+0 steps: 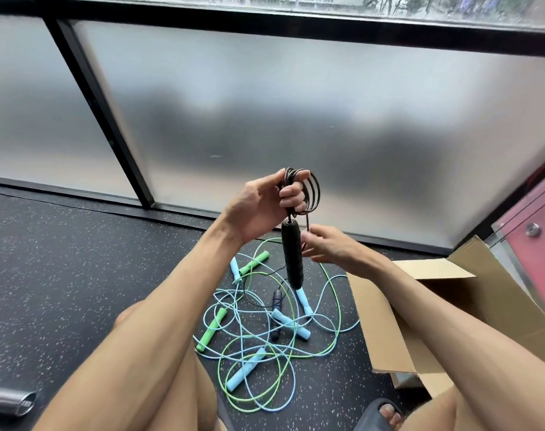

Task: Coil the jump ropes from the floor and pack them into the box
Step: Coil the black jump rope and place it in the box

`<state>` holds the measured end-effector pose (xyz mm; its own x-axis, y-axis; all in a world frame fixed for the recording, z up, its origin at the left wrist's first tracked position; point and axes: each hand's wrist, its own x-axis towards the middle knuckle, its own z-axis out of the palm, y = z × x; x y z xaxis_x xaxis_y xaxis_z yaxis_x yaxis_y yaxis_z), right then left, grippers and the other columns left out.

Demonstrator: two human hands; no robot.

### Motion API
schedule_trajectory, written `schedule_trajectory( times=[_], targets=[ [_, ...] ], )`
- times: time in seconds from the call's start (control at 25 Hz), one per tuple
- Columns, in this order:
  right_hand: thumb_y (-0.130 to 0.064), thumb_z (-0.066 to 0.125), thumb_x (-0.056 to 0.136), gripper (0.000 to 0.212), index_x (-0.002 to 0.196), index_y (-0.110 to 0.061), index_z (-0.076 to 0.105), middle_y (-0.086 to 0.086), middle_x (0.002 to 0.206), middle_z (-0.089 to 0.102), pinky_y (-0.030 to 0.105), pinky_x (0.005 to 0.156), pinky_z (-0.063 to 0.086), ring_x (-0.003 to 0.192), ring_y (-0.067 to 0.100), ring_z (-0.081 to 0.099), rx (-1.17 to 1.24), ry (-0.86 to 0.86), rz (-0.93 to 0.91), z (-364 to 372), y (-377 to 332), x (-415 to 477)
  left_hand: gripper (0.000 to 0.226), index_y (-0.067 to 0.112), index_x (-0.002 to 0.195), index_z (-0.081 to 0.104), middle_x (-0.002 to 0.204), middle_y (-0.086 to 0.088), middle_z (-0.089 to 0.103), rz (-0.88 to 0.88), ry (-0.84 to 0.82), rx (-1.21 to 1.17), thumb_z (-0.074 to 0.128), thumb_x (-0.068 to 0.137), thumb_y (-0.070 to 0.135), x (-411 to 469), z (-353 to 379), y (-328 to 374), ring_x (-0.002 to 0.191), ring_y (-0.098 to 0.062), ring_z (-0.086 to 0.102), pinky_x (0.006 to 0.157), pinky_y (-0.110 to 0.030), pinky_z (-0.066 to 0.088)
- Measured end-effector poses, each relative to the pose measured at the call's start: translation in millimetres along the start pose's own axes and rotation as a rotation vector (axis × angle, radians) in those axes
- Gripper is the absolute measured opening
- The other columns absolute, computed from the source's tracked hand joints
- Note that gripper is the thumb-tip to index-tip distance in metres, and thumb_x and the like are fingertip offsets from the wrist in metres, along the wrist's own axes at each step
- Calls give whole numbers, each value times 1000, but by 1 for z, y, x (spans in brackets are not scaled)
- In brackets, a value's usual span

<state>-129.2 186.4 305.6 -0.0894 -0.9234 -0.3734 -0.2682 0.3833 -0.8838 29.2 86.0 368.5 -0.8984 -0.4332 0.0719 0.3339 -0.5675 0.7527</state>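
The black jump rope (314, 191) is up in the air, above the floor and left of the box. Its cord is gathered into several loops that the left grip (262, 203), a bare hand, holds with fingers curled through and round them. One black handle (291, 259) hangs straight down from that fist. The right grip (330, 247), the other bare hand, sits just right of the handle and pinches a strand of the black cord between thumb and fingertips.

Below the hands, on the black speckled floor (78, 275), lies a tangle of green ropes (234, 396) and light blue ropes (339, 309), their cords crossing over one another. Green handles (212, 329) and light blue handles (244, 371) lie among them, and dark blue handles (277, 298) lie near the middle. A thin black cord (245, 289) loops through the pile; where it ends is lost in the tangle.

The open cardboard box (386, 331) stands just right of the pile, its inside hidden by the right forearm. A sandalled foot (386, 410) shows near it. A metal cylinder (11, 402) is cut off at the near left edge. A frosted glass wall (265, 104) closes the far side; lettering above it is too blurred to read.
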Motion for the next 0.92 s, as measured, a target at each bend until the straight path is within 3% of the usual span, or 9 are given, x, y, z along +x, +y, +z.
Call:
schedule_trajectory(
  times=[0.12,0.24,0.32,0.4,0.48,0.6,0.72,0.8,0.92],
  targets=[
    [-30,54,100,17,103,-14,57,15,103,73,39,87,45,95,22,68,11,-63,2,4,8,3,36,1,112,54,66,5,43,82,99,52,27,108,25,2,-2,0,59,-11,43,75,-31,37],
    [-27,53,102,18,99,-9,52,20,85,73,46,83,57,83,36,72,77,27,-13,6,5,1,33,6,103,54,66,3,47,141,205,81,29,108,26,3,-4,5,58,-13,48,72,-29,42],
    [-29,50,102,25,94,-6,50,17,71,65,49,69,61,66,36,69,127,51,-44,8,0,-2,31,7,98,55,69,-1,53,205,296,109,32,107,25,3,-8,8,60,-17,52,69,-29,47],
    [-35,49,102,33,88,-6,53,9,63,57,39,55,59,51,25,61,123,58,-73,11,-7,-3,29,6,95,56,72,-6,59,279,399,136,35,107,22,5,-12,7,63,-20,59,68,-30,52],
    [-42,51,100,38,82,-9,57,6,65,53,30,50,53,50,15,54,126,51,-77,14,-11,-5,29,5,92,57,70,-7,64,342,503,159,37,107,20,7,-15,5,62,-22,65,67,-31,55],
    [-39,57,97,32,81,-11,58,10,77,57,42,72,60,69,22,63,200,-91,-48,17,-9,-6,30,5,90,56,65,-7,66,412,593,164,36,108,19,8,-15,7,59,-24,68,61,-29,55],
    [-28,61,96,18,89,-13,55,20,93,68,51,103,45,104,44,65,230,-228,-27,19,0,-8,29,5,91,55,63,-6,67,460,639,158,35,108,20,7,-17,10,59,-25,69,60,-29,56],
    [-23,60,97,14,95,-12,52,27,98,69,52,103,45,109,48,63,273,-260,-23,20,0,-9,29,5,92,54,63,-6,68,484,661,189,36,108,20,8,-18,10,61,-26,70,68,-35,59],
    [-28,60,97,22,98,-7,53,18,78,66,51,83,59,79,39,70,265,-205,-32,18,-5,-10,28,5,91,54,64,-6,69,515,720,279,37,108,19,10,-23,9,63,-28,71,74,-39,58]
  ],
)
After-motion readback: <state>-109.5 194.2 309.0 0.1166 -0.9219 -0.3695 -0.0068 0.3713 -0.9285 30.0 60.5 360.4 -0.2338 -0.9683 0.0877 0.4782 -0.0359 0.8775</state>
